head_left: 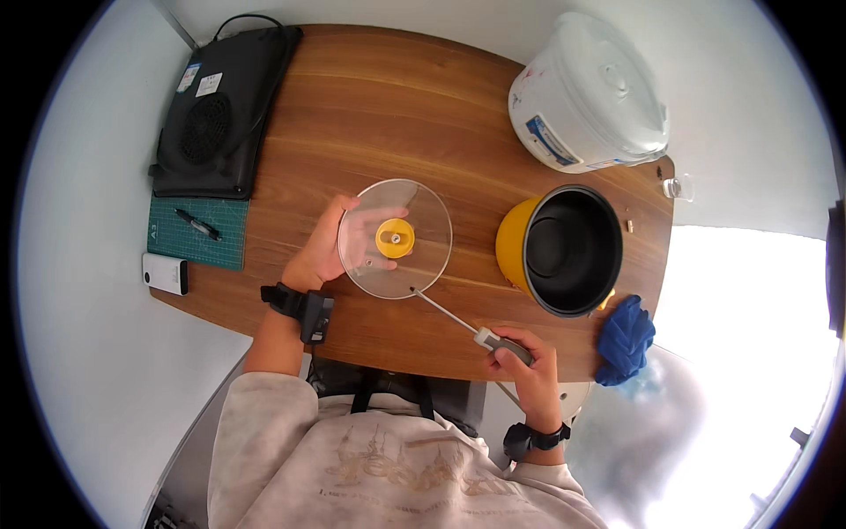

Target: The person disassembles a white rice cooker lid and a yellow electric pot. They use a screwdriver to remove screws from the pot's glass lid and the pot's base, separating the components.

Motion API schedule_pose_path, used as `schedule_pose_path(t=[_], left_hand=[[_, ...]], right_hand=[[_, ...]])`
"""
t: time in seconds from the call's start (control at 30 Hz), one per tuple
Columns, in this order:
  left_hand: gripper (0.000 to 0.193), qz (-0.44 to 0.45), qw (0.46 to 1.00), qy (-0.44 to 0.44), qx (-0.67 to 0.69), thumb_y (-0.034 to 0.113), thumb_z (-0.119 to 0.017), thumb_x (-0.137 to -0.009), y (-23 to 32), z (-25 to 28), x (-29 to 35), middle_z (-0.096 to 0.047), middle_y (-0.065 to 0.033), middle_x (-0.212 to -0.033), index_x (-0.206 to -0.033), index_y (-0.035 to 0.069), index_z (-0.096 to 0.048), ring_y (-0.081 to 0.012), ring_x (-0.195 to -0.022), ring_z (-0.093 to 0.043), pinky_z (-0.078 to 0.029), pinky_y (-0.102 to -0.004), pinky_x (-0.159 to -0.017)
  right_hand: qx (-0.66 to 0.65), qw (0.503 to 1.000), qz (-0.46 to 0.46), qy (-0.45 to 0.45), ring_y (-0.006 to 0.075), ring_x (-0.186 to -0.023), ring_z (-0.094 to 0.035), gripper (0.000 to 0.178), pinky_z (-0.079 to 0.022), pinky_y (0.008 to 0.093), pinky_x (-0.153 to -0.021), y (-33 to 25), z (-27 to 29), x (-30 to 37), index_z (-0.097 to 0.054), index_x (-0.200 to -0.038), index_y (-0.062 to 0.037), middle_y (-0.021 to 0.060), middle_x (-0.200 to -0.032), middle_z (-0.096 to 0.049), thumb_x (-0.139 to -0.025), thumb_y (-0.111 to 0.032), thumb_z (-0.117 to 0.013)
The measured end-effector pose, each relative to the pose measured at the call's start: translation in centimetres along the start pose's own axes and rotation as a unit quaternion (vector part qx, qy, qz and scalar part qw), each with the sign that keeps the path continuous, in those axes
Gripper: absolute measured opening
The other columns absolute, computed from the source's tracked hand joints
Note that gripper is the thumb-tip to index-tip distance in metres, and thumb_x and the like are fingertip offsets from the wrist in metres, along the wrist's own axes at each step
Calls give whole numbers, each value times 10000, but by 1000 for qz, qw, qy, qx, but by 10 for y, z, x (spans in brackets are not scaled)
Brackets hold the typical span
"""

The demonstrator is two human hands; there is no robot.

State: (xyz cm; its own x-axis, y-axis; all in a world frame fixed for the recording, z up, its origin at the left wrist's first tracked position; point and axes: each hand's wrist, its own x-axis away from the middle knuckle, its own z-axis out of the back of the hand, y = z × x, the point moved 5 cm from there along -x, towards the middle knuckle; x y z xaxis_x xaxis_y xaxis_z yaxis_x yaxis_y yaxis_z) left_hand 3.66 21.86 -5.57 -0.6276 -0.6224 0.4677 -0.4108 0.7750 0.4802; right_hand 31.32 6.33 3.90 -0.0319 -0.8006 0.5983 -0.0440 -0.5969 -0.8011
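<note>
My left hand (328, 242) holds a round glass lid (423, 207) by its left rim, with fingers showing through the glass underneath. At the lid's middle sits a yellow round knob piece (396, 238) with a small metallic spot in its centre. My right hand (526, 363) is closed around the grey and white handle of a screwdriver (454, 317). Its long shaft points up and left, the dark tip at the lid's lower rim; whether they touch I cannot tell. Right of the lid stands a yellow pot (517, 240) with a black inside.
A white lidded bucket (586, 97) stands at the back right. A blue cloth (626, 339) lies at the table's right edge. On the left are a black flat appliance (225, 115), a green cutting mat (207, 242) with a pen (197, 224), and a white box-shaped device (164, 273).
</note>
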Motion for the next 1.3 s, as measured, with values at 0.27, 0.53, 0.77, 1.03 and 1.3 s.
schedule_pose_path(t=[0.27,0.53,0.77,1.03,1.3], left_hand=[[691,1,997,64,38,389,-342,-958,16,-51,76,-525,-207,-1418,-1465,-75,-416,-371,-1259,-569,-519,-516,-995],[669,-25,998,-17,-57,398,-381,-991,72,-100,151,-494,-151,-1467,-1464,-74,-412,-282,-1304,-527,-517,-534,-998],[616,-80,982,72,-153,422,-437,-1017,112,-128,190,-518,-150,-1454,-1448,-17,-462,-288,-1271,-567,-580,-426,-928],[597,-85,983,8,-163,423,-445,-1021,128,-136,203,-569,-160,-1394,-1417,-21,-501,-275,-1218,-602,-578,-400,-897],[628,-100,979,-20,-178,446,-405,-1018,136,-149,207,-587,-172,-1370,-1436,-16,-486,-279,-1228,-596,-561,-429,-922]], right_hand=[[188,980,64,29,120,-752,-696,275,-535,246,-720,-93,-13,50,-705,-1139,14,69,-809,-725,-885,-90,-704],[181,978,78,62,89,-695,-668,247,-514,228,-671,-156,-42,103,-717,-1114,-1,44,-732,-694,-887,-91,-683],[160,973,157,48,64,-674,-622,232,-508,226,-635,-185,-77,124,-711,-1119,-2,23,-728,-661,-902,-80,-685],[141,974,175,39,72,-725,-652,242,-541,229,-697,-197,-109,133,-710,-1132,-4,35,-810,-687,-905,-86,-691],[164,963,207,46,67,-712,-643,256,-519,224,-669,-206,-113,139,-709,-1131,10,29,-759,-679,-895,-83,-675]])
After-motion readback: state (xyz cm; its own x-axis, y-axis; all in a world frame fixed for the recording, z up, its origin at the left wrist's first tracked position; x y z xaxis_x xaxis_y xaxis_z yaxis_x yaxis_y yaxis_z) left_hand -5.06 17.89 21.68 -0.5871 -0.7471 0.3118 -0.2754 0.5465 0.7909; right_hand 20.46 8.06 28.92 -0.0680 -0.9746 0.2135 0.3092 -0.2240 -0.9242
